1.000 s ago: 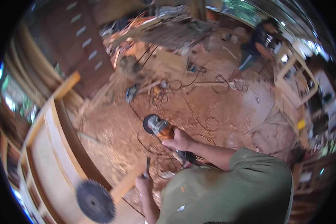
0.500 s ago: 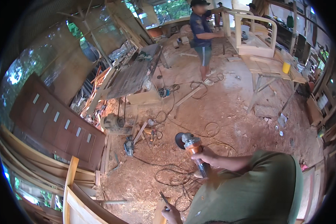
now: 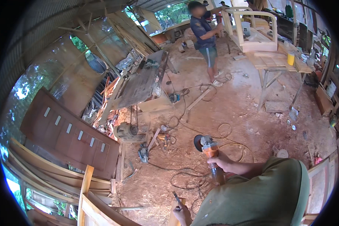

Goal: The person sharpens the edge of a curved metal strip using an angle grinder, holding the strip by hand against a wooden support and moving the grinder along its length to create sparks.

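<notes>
In a workshop, the right hand [image 3: 221, 162] of a person in an olive-green shirt [image 3: 252, 194] is closed around the body of an orange and grey angle grinder [image 3: 210, 150], held above the floor [image 3: 235, 126] just right of centre, its dark disc [image 3: 198, 143] at the far end. The left hand [image 3: 183, 215], near the bottom edge, has its fingers curled round a slim dark tool [image 3: 176, 196] of unclear kind, beside a strip of pale wood [image 3: 173, 216]; whether hand and wood touch cannot be told. Any lettering on the grinder is too small to read. The floor, strewn with shavings, spreads from the hands to a plank-topped desk [image 3: 265, 62] at upper right, carrying a pale wooden frame [image 3: 257, 47] and a yellow container [image 3: 291, 58]. Looped cords [image 3: 186, 179] lie left of the grinder, a large wooden piece [image 3: 84, 192] edges the lower left, and a co-worker [image 3: 204, 32] stands beside the frame, well apart from the grinder
</notes>
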Available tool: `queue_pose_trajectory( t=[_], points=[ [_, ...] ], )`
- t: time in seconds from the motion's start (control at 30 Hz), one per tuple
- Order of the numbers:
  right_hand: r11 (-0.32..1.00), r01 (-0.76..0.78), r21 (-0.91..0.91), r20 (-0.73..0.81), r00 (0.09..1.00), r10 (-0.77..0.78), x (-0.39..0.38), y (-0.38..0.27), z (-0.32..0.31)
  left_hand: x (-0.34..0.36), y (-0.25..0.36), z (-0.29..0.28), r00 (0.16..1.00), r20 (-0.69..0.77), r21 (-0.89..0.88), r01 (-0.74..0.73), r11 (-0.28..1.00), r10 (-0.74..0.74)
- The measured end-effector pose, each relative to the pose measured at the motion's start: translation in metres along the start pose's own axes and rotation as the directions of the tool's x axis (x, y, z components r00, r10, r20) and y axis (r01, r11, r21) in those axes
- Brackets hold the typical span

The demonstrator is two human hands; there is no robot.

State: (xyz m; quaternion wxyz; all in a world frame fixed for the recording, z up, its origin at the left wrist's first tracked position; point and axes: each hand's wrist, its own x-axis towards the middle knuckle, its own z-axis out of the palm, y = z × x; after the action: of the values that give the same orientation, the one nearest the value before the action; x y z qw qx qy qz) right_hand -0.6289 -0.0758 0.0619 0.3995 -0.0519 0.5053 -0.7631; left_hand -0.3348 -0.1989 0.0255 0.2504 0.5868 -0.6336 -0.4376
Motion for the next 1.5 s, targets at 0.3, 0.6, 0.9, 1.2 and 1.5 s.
queue_pose_trajectory(
  t=[0.3, 0.6, 0.9, 1.2, 1.5],
  points=[
    [0.992, 0.021, -0.122, 0.043, 0.999, -0.016, 0.022, 0.024, 0.014, -0.006, -0.003, -0.007, 0.996, 0.08, 0.012, -0.032, 0.999, 0.031],
    [0.983, -0.034, -0.18, 0.085, 0.995, 0.05, 0.03, 0.031, 0.042, -0.016, -0.018, -0.018, 1.0, -0.006, -0.09, 0.029, 0.996, -0.029],
    [0.956, -0.096, -0.278, 0.193, 0.969, 0.153, 0.041, 0.03, 0.059, -0.032, -0.01, -0.023, 0.993, -0.11, -0.082, 0.033, 0.996, -0.042],
    [0.962, -0.122, -0.246, 0.155, 0.974, 0.163, 0.058, 0.042, 0.048, -0.025, -0.009, -0.015, 0.98, -0.179, -0.078, 0.074, 0.994, -0.087],
    [0.971, -0.075, -0.227, 0.138, 0.984, 0.108, 0.044, 0.034, 0.041, -0.009, 0.02, -0.017, 0.992, -0.126, -0.127, 0.006, 0.992, -0.022]
  ],
)
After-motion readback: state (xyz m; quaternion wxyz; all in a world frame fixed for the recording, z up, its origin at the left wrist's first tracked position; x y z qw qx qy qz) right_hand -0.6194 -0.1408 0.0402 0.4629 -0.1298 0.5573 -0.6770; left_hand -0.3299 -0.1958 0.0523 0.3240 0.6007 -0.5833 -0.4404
